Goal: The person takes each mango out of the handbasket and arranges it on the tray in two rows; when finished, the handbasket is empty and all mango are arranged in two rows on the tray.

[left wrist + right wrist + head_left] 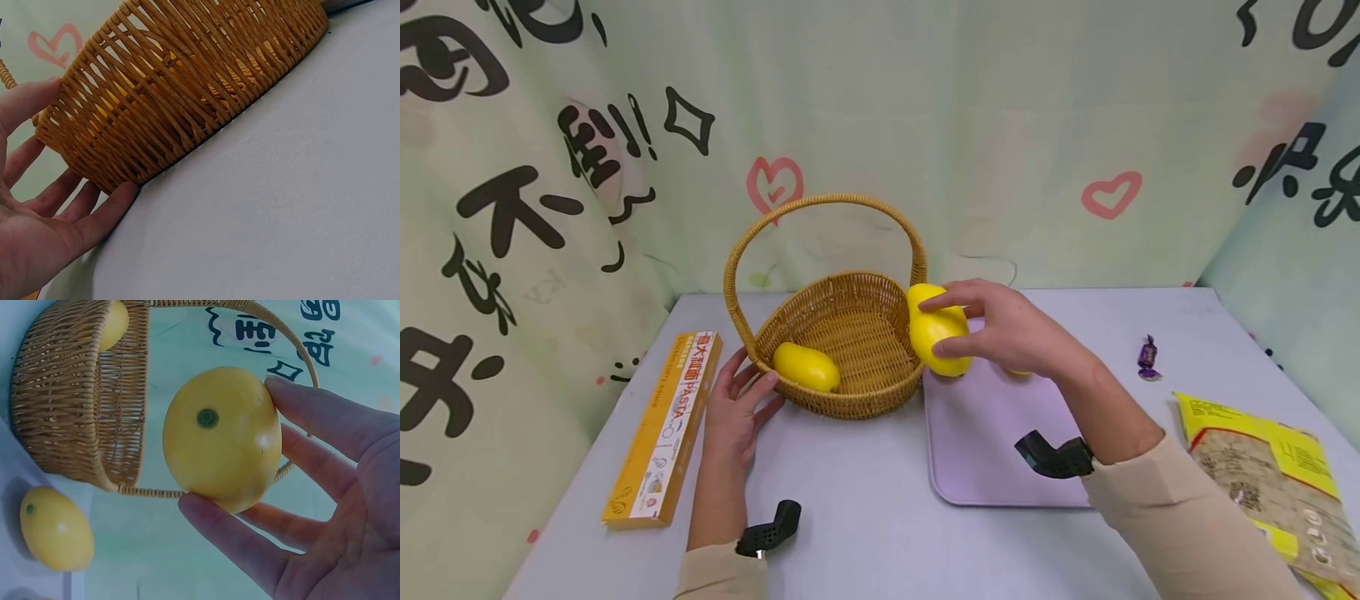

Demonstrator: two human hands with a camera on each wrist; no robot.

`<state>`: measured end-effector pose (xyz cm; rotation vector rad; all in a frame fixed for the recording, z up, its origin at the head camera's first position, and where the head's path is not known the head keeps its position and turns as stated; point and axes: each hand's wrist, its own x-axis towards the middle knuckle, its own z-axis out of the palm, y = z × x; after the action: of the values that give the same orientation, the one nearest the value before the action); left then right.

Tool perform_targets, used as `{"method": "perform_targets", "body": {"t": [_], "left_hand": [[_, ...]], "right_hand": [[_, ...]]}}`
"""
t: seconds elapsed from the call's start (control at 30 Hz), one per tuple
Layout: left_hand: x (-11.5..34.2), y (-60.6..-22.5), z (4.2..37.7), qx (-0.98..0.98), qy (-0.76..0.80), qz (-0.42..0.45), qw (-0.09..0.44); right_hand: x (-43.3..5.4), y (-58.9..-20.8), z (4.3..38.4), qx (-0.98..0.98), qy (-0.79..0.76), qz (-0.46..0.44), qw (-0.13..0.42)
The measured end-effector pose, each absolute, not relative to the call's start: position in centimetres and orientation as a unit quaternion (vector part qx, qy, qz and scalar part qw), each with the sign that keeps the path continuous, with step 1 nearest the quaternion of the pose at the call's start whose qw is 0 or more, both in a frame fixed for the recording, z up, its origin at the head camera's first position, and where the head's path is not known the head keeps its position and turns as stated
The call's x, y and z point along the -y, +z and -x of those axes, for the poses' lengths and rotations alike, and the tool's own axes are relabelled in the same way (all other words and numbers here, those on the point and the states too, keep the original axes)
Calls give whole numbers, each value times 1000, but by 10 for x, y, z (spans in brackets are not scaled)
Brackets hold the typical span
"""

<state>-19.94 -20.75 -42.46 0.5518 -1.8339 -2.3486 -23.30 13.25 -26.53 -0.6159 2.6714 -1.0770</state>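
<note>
My right hand (1000,325) holds a yellow mango (936,329) between thumb and fingers, raised beside the right rim of a wicker basket (857,404). In the right wrist view, the green stem spot of this mango (219,444) faces the camera. A second mango (805,367) lies inside the basket at the left. Another mango (59,531) rests on the lilac tray (1000,467), mostly covered by my right hand in the head view. My left hand (737,408) touches the basket's left side, its fingers spread along the outer wall.
An orange and white pasta box (662,425) lies left of my left forearm. At the right are a purple wrapped candy (1148,358) and a yellow and clear bag (1270,475). The basket's tall arched handle (827,200) rises in front of a printed curtain (1000,125).
</note>
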Motion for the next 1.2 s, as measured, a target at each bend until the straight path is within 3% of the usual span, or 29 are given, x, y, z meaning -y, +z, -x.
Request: {"method": "perform_targets", "body": {"t": [0.73, 1.2], "left_hand": [[208, -424, 199, 604, -774, -182, 49], [206, -423, 198, 603, -774, -185, 51]], "right_hand": [[-178, -321, 209, -903, -371, 171, 130], [-176, -356, 195, -905, -365, 148, 159]]}}
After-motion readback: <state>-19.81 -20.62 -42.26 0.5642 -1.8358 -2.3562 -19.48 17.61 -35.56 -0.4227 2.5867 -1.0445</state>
